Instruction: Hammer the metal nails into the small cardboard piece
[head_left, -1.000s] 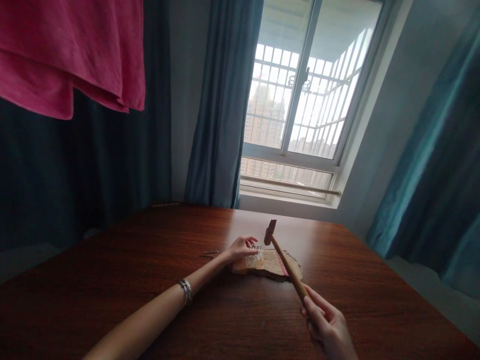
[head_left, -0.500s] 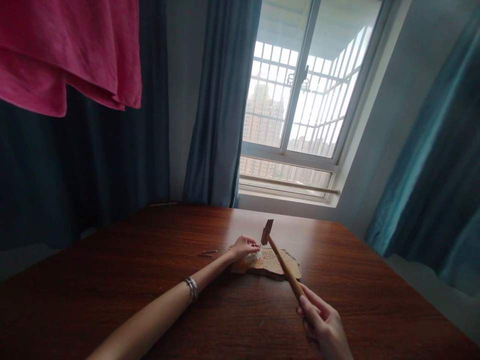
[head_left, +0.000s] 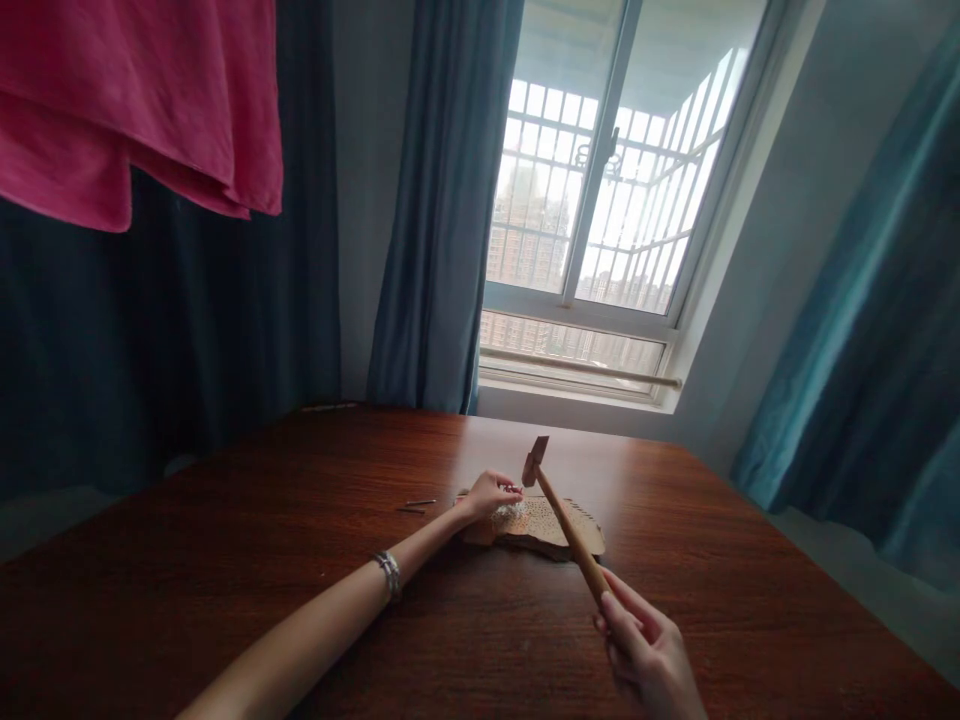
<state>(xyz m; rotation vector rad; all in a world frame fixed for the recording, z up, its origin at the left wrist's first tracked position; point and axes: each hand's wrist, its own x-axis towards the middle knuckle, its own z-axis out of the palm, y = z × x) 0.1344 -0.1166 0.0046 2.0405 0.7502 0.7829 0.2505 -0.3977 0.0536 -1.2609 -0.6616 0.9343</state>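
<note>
A flat piece of wood dotted with small marks lies on the dark wooden table. My left hand rests at its left end, fingers pinched on a small nail that stands on the wood. My right hand grips the wooden handle of a hammer. The hammer's metal head hangs just right of my left fingertips, slightly above the wood. A metal bracelet sits on my left wrist.
Two loose nails lie on the table left of the wood. A window with bars is behind the table, with blue curtains on both sides. A pink cloth hangs at the top left.
The hammer head has shifted slightly left, closer to my left fingertips. My left arm has slid a little forward. The wood has not moved.
</note>
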